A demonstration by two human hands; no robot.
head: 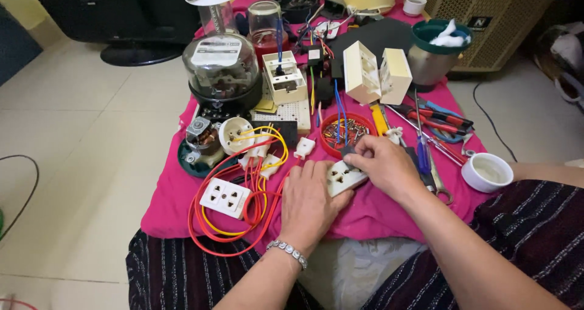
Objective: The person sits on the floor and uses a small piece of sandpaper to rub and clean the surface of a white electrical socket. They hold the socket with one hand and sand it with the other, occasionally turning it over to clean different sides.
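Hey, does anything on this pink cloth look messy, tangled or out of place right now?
Nothing looks broken or spilled. The red and yellow wires sprawl in loose loops around the white double socket, one loop hanging past the pink cloth edge. Both the left hand and right hand rest on another socket.

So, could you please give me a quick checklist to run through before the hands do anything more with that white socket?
1. White socket lies flat on the pink cloth: ok.
2. Left hand steadies it from the near side: ok.
3. Right hand rests on its far end; what its fingertips pinch: cannot tell.
4. Red and yellow wires lie apart from the socket, looped by the second white socket: ok.
5. Screwdrivers and pliers lie within the right hand's reach: ok.
6. White cup sits near the cloth's edge by the right forearm: not ok.
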